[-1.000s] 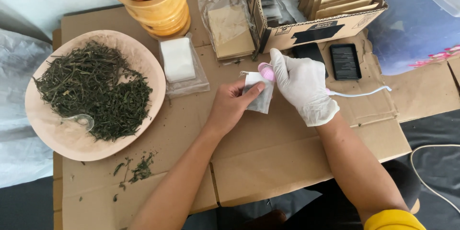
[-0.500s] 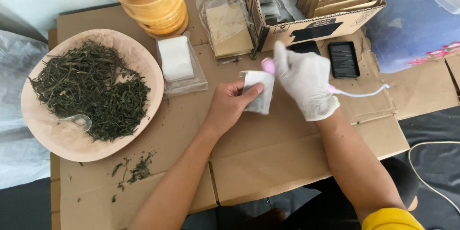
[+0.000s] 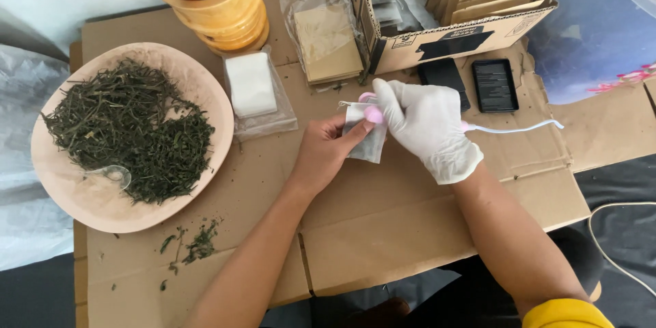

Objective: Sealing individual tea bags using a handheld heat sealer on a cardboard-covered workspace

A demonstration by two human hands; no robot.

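Note:
My left hand (image 3: pixel 325 150), bare, pinches a small white tea bag (image 3: pixel 366 138) above the cardboard-covered table. My right hand (image 3: pixel 427 126), in a white glove, grips a small pink sealing tool (image 3: pixel 374 113) clamped on the bag's top edge; its white cord (image 3: pixel 519 128) trails off to the right. A wooden plate (image 3: pixel 82 201) heaped with dried green herbs (image 3: pixel 130 130) and a clear plastic spoon (image 3: pixel 113 174) lies to the left.
A wooden mortar with pestle (image 3: pixel 219 7) stands at the back. Near it lie a stack of white filter bags in plastic (image 3: pixel 251 85), a packet of brown sachets (image 3: pixel 326 44), a cardboard box of envelopes (image 3: pixel 451 14) and two black devices (image 3: pixel 493 85). Herb crumbs (image 3: pixel 195 242) dot the cardboard.
Both hands with the tea bag and the pink tool have shifted slightly; the tool stays clamped at the bag's top. Nothing else has moved.

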